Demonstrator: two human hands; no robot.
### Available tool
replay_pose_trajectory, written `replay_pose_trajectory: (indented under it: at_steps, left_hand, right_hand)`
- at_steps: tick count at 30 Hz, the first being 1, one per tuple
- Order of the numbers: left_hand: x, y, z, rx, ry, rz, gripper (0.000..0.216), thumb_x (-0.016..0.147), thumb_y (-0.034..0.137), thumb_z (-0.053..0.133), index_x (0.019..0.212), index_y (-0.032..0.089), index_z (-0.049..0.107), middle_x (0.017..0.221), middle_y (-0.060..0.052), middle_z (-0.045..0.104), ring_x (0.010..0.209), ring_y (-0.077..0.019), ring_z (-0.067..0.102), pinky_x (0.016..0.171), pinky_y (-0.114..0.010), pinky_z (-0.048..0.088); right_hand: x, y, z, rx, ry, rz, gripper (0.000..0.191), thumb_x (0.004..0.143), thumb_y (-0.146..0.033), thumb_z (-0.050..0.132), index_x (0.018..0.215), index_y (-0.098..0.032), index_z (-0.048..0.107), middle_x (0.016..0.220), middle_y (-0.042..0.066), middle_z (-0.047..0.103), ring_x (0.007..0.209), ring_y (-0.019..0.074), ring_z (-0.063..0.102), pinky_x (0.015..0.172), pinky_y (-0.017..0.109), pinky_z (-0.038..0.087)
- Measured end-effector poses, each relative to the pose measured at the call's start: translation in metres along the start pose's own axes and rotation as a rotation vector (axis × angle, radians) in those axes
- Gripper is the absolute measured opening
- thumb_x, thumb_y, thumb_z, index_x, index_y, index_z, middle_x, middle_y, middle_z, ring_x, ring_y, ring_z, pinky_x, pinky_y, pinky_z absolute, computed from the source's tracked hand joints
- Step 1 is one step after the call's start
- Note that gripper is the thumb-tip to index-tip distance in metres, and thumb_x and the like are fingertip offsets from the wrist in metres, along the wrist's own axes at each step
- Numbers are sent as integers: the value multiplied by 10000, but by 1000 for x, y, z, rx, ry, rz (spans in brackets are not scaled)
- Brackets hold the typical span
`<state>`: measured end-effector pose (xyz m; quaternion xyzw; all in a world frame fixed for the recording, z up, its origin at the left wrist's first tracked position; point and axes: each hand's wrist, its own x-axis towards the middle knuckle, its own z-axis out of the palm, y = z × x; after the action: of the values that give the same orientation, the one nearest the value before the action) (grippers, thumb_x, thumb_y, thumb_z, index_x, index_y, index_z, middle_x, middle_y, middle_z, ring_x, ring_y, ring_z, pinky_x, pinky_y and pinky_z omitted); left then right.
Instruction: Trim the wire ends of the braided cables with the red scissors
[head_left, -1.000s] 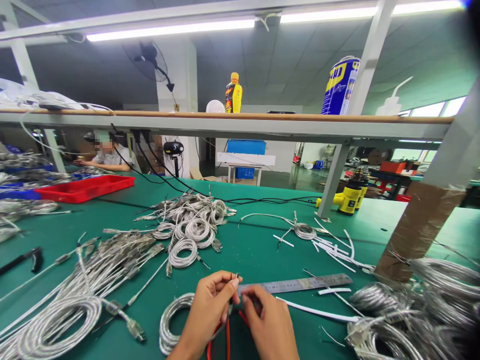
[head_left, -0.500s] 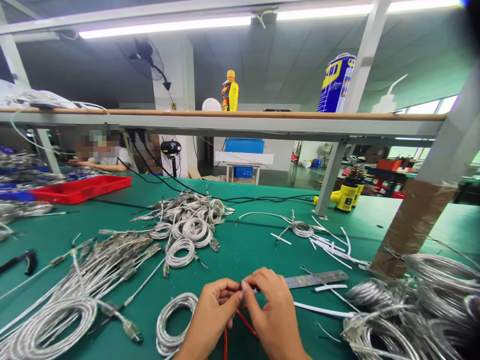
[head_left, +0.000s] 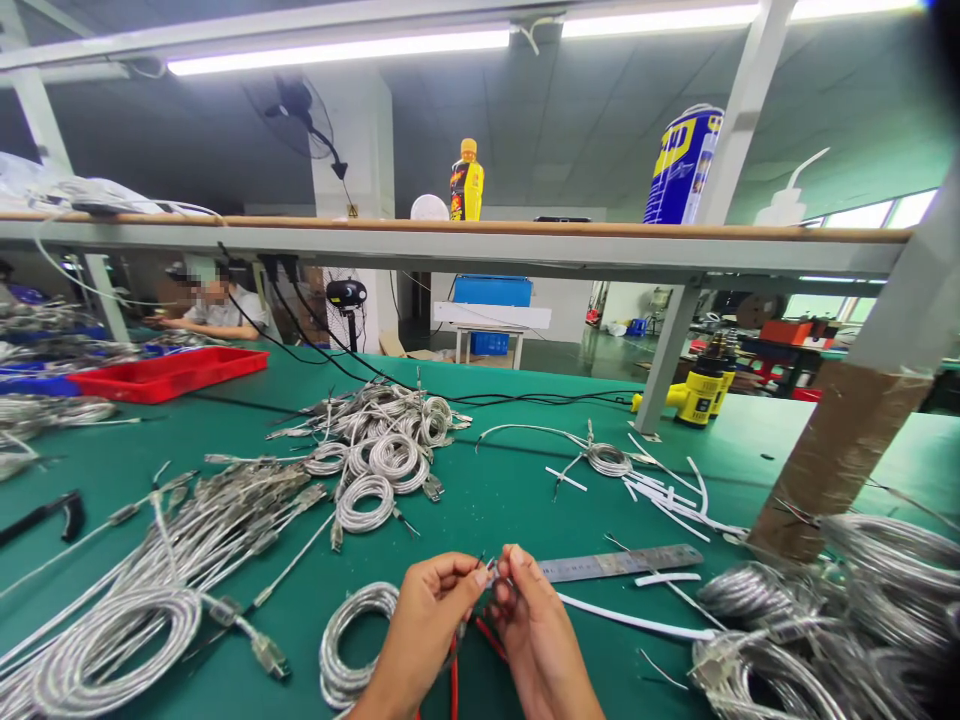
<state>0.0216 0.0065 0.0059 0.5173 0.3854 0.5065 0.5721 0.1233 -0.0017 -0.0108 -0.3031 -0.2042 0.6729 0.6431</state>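
My left hand [head_left: 433,622] pinches the end of a thin cable [head_left: 492,572] between thumb and fingers; short fine wires stick out there. My right hand [head_left: 538,628] meets it, its thumb and fingertips closed at the same cable end. What exactly the right fingertips grip is too small to tell. Below and between the hands show the red handles [head_left: 454,675] of a tool whose head is hidden. A coiled clear-jacketed cable [head_left: 349,640] lies just left of my left hand. Right of my fingertips is a steel ruler [head_left: 622,564].
Piles of coiled cables [head_left: 390,460] and straight USB cables [head_left: 247,510] cover the left; more coils [head_left: 892,610] lie right. White tubing pieces [head_left: 667,495] are scattered behind the ruler. A red tray [head_left: 172,376], yellow heat gun [head_left: 701,395] and shelf post [head_left: 664,350] stand farther back. Another person sits far left.
My right hand has turned, its fingers now more upright and slightly apart from the left fingertips. Fine wires at the cable end now show between the hands. The view has shifted a little.
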Motion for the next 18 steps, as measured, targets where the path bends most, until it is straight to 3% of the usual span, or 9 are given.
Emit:
replay_pose_trajectory:
  at_steps: [2,7,14,18]
  left_hand:
    - [0,1,-1,23,62,25,191,646,303,606,660,113,620,496,17,517,438,-57,398,419,-153,296]
    - [-3,4,0,-5,130,98,156,647,287,608,655,131,619,564,4,565,535,-92,488,518,-173,383]
    - [-8,7,2,20,138,77,167,657,290,597,659,123,605,457,40,496,431,-65,426,413,-144,327]
    - [-9,9,2,71,156,115,163,660,283,594,679,122,609,555,5,567,490,-86,468,466,-162,371]
  right_hand:
    - [1,-1,-2,-129,-12,-2,259,586,-391,645,696,-183,536,548,-59,486,442,49,396,436,156,310]
    - [-7,2,6,-480,-224,-48,228,549,-301,645,654,-136,528,506,-52,453,423,54,362,406,167,258]
    - [-13,2,15,-563,-267,-55,313,524,-402,647,567,-154,460,477,-58,416,422,63,361,445,193,296]
    - [-13,1,15,-594,-284,-61,271,529,-361,651,587,-140,506,531,-23,483,471,81,407,480,203,325]
